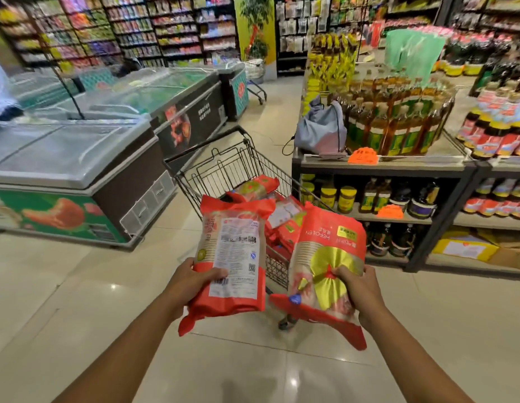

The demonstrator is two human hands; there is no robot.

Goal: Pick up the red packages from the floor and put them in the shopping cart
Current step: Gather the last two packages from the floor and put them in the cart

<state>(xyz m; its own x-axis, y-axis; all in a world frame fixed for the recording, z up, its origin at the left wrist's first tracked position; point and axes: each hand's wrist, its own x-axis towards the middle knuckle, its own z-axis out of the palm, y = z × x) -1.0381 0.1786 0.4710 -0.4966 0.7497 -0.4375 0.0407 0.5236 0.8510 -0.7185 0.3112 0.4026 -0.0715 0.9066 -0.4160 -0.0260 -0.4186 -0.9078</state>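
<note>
1. Holding one red pack each, both hands hover just short of the cart (247,158), which stands ahead between a freezer (78,158) and a shelf (380,165) of bottles.
2. The left hand (192,279) clamps the left pack (232,257) at its lower left edge, thumb pressed across the white label side, fingers hidden behind it.
3. The right hand (360,292) pinches the right pack (328,263) low on its right side, thumb pressed on the gold bow print, remaining fingers wrapped behind.
4. More red packs (261,189) already lie in the cart basket, heaped toward its near end; no red pack shows on the visible floor (78,301).
5. Handling, as a judgement: the packs look like soft film bags, filled but pliable. The loose sealed ends flop down below each hand, so the film probably gives little support there.
6. They seem light enough for one hand each, yet glossy film may be slippery, so a grip across the filled body looks safer than one on the end flaps.
7. The contents cannot be told, so easing the packs onto the heap looks wiser than tossing them.
</note>
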